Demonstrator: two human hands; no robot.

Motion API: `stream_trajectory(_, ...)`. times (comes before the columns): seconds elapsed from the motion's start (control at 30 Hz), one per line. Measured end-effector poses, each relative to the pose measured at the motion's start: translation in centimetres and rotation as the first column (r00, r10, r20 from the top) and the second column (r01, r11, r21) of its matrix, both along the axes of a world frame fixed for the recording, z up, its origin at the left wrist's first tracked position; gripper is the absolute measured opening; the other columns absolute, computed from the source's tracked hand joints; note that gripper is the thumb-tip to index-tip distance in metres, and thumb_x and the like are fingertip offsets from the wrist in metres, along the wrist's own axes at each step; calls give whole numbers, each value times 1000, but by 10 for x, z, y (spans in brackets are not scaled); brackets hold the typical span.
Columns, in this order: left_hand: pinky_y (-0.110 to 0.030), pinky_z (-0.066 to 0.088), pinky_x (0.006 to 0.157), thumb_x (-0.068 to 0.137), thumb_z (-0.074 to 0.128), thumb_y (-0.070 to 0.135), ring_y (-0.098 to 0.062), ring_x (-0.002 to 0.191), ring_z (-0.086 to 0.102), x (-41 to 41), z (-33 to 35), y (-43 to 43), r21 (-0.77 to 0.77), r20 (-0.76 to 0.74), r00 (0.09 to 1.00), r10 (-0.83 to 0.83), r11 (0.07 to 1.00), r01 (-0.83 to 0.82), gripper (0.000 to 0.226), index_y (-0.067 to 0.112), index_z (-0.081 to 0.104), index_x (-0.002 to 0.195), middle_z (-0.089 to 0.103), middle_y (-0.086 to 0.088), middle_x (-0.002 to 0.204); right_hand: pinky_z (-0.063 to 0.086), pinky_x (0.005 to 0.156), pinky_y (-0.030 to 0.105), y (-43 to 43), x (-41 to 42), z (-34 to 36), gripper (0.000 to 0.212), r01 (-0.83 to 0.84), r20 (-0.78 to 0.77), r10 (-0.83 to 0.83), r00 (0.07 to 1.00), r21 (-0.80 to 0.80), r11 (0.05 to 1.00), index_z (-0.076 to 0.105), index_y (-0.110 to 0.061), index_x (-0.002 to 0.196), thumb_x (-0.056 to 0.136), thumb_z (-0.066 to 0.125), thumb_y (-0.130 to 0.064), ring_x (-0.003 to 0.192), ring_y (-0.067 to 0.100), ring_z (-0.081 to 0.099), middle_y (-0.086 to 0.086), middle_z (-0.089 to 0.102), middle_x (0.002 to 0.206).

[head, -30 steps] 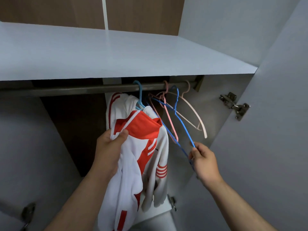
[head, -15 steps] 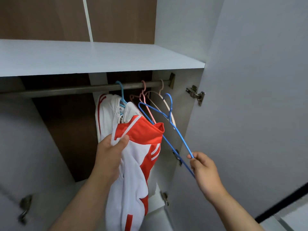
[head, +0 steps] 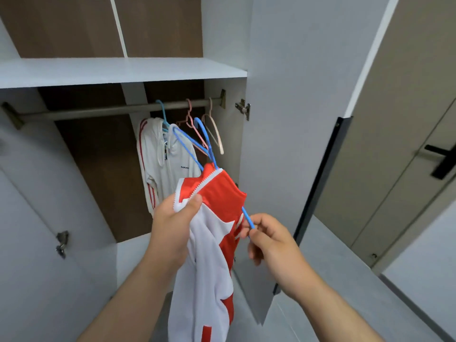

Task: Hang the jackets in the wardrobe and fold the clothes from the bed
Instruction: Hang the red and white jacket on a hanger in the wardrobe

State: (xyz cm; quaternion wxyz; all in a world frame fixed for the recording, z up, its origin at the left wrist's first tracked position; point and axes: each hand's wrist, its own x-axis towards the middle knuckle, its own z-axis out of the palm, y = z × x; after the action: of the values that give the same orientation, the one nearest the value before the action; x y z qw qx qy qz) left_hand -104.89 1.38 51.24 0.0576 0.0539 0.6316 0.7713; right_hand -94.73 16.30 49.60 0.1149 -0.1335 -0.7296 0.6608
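While the left hand [head: 172,218] grips the jacket [head: 217,191] collar mid-frame, the right hand [head: 271,240] pinches the blue hanger [head: 209,149], which slants up-left behind that collar.

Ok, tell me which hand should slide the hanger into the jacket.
Right: the right hand pinches the blue hanger beside the collar, while the left hand grips the red jacket by its zipper edge.
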Motion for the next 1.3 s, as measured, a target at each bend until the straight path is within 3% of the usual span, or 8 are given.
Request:
stream_trajectory(0.13, -38, 60, 81, 95, 63, 11, -25, 88, 74, 59, 15, 4, 24, -42, 995, -88, 996, 89, 20, 21, 74, 81, 77, -4, 86, 32, 44, 18, -18, 38, 22, 2, 28, -95, -42, 995, -140, 990, 53, -7, 86, 86, 55, -6, 45, 10, 39, 9, 55, 69)
stream_trajectory(0.47, -41, 58, 76, 94, 60, 3, -30, 82, 71, 114, 31, -9, 74, -134, 952, -276, 955, 288, 15, 6, 74, 90, 74, -21, 89, 37, 48, 11, -49, 85, 60, 28, 35, -245, -66, 967, -127, 991, 61, -10, 77, 84, 55, -36, 53, 5, 49, 6, 62, 72)
stream_trajectory(0.57, -41, 57, 83, 94, 62, 3, -28, 91, 71, 118, 31, -17, 25, -168, 921, -352, 932, 361, 15, 10, 75, 96, 74, -19, 95, 43, 58, 16, -63, 82, 60, 17, 50, -235, -65, 970, -70, 996, 66, -14, 85, 92, 63, -30, 60, 4, 54, -7, 62, 69)
stream_trajectory(0.7, -33, 55, 91, 84, 66, 9, -21, 106, 70, 122, 24, -32, -31, -181, 865, -469, 881, 471, 27, 24, 75, 105, 75, -2, 107, 56, 88, 33, -73, 80, 56, 28, 104, -192, -127, 973, -126, 987, 71, -11, 109, 105, 43, -17, 97, 19, 71, 4, 76, 101)
stream_trajectory(0.83, -33, 53, 91, 84, 64, 10, -23, 109, 69, 123, 19, -45, 56, -89, 827, -555, 827, 560, 29, 25, 76, 106, 74, -6, 112, 57, 80, 32, -75, 79, 48, 33, 179, -147, -203, 968, -162, 970, 73, -11, 103, 106, 40, -16, 87, 18, 72, 7, 77, 94)
stream_trajectory(1.1, -35, 52, 83, 99, 53, 4, -20, 72, 69, 62, 28, -72, 159, 113, 989, -97, 984, 78, 31, 11, 76, 80, 74, -12, 85, 56, 83, 32, -29, 78, 64, 34, 184, -79, -186, 979, -36, 982, 71, -11, 100, 108, 39, -20, 85, 16, 70, 5, 76, 92)
stream_trajectory(1.2, -31, 56, 74, 100, 52, 10, -20, 73, 70, 25, 39, -90, 162, 176, 984, 36, 985, -65, 17, 4, 66, 108, 69, -18, 98, 52, 68, 24, -2, 77, 83, 36, 161, -92, -162, 983, -20, 987, 66, -11, 86, 107, 42, -27, 72, 19, 63, 0, 69, 72)
stream_trajectory(1.3, -35, 49, 87, 102, 48, 13, -23, 90, 62, -3, 57, -97, 157, 192, 977, 97, 979, -128, 31, 1, 54, 130, 63, -20, 117, 40, 47, 17, 15, 76, 105, 42, 195, -55, -192, 980, 37, 980, 67, -17, 78, 98, 52, -51, 50, 11, 50, -4, 55, 58)
